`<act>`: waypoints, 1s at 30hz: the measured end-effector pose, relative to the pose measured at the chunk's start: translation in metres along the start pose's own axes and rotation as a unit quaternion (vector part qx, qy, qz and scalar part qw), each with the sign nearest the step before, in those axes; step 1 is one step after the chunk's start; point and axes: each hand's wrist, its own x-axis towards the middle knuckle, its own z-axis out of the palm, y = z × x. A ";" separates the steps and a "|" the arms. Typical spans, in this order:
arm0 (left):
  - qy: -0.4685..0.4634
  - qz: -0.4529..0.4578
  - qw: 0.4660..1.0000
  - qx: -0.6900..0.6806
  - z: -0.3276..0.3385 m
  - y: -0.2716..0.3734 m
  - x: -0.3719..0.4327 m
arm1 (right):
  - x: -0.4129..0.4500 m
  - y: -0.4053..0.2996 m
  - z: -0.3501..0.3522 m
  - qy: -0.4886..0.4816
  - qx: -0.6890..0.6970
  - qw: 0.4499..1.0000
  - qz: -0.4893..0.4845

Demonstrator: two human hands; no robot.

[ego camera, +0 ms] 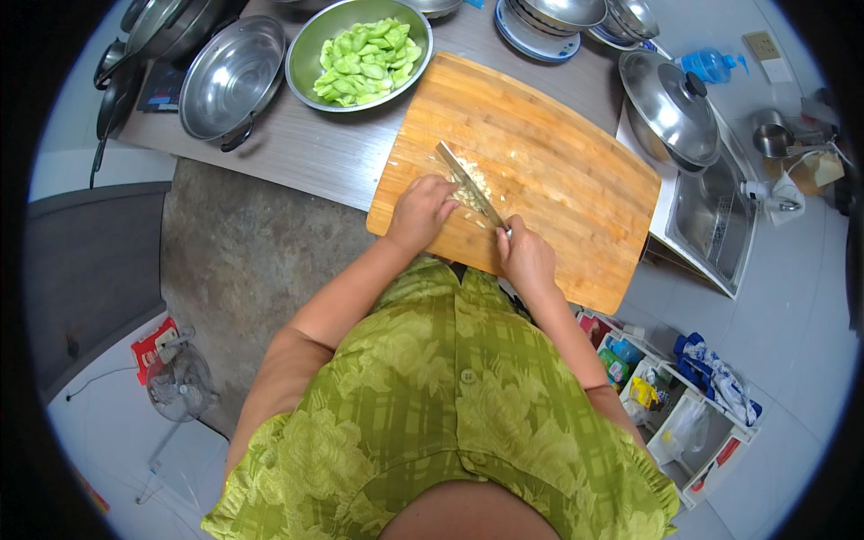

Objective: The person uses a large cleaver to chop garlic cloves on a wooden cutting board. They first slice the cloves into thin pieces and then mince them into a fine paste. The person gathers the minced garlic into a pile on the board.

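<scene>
A kitchen knife (469, 182) lies across a pile of finely chopped pale food, perhaps garlic (480, 177), on a large wooden cutting board (567, 175). Its handle is in my right hand (528, 256), near the board's front edge. My left hand (422, 210) rests at the left of the pile, fingers bent and touching the bits close to the blade; whether it pinches any cannot be told. Beyond the board's left corner stands a steel bowl (297, 74) with green, flat sliced vegetable pieces (370, 61).
An empty steel pan (233, 77) stands at the left of the counter (324, 152). Stacked plates and bowls (540, 44) are behind the board. A lidded pot (671, 108) stands right, beside the sink (715, 223). A shelf rack (675, 405) is low at right.
</scene>
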 end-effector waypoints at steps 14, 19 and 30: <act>0.021 -0.025 0.999 -0.008 0.004 -0.004 -0.008 | 0.001 0.002 -0.006 -0.007 -0.025 0.999 -0.025; 0.036 -0.030 0.999 -0.018 0.006 -0.003 -0.007 | 0.004 0.005 -0.004 -0.003 -0.030 0.999 -0.023; 0.008 -0.076 0.997 -0.020 0.016 0.002 0.000 | 0.005 0.007 -0.011 0.001 -0.022 1.000 -0.015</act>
